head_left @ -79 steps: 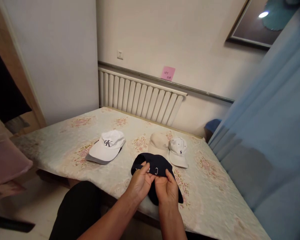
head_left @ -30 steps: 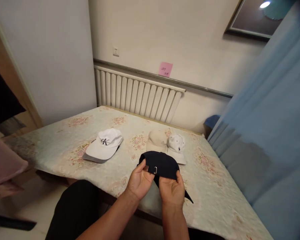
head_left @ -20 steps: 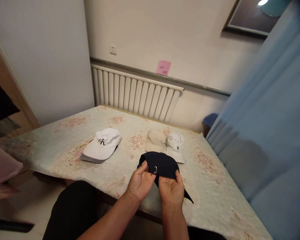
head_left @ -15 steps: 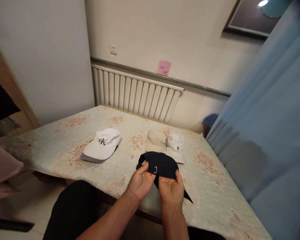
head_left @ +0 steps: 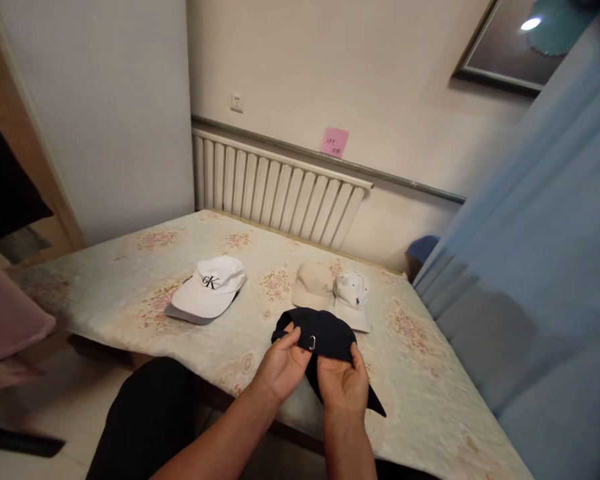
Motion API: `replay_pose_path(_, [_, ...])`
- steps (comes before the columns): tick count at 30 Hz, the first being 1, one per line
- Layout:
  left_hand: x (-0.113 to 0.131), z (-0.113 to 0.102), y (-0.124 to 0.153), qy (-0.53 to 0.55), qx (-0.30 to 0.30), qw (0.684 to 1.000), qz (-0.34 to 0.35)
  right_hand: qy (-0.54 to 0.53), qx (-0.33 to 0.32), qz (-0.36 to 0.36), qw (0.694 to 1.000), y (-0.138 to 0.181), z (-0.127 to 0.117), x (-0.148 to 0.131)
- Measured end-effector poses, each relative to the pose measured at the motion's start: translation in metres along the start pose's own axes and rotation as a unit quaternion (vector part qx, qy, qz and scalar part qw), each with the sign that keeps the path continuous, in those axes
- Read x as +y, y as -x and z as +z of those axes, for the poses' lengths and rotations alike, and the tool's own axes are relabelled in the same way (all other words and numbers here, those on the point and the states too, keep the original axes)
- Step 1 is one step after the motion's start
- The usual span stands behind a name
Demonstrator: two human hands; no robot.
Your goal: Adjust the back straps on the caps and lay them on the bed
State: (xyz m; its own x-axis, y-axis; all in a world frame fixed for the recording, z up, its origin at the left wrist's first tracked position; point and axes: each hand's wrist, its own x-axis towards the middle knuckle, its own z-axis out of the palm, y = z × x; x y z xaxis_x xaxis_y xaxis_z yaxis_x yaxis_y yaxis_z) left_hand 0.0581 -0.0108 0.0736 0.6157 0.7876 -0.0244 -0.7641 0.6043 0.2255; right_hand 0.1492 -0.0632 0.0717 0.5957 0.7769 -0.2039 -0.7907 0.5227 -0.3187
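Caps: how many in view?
4. Navy cap held by left hand and right hand; CK cap to its left; beige cap and white cap side by side behind it. More may hide underneath.

Seen from your own head camera: your left hand [head_left: 283, 365] and right hand [head_left: 343, 387] are bare, and both forearms run uncovered to the bottom edge of the frame, the left one showing the longer stretch. Plain black cloth [head_left: 147, 417], matt in the room light, covers your left leg at lower left, rounded over the knee. A sliver of the same dark fabric shows at the bottom edge beside your right forearm. Whether it is trousers or shorts cannot be told.
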Motion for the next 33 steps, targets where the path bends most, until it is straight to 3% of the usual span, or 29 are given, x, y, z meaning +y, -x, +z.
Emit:
replay_pose_path(12, [0.002, -0.001, 0.007, 0.088, 0.002, 0.996, -0.018, 0.041, -0.041, 0.012, 0.998, 0.001, -0.005, 0.012])
replay_pose_path(23, [-0.013, -0.004, 0.005, 0.049, 0.022, 0.998, -0.044, 0.031, 0.0, 0.051, 0.998, 0.003, -0.007, 0.009])
replay_pose_path(33, [-0.009, 0.004, 0.003, 0.041, 0.026, 0.999, 0.0, 0.044, -0.016, -0.051, 0.998, -0.011, -0.005, -0.01])
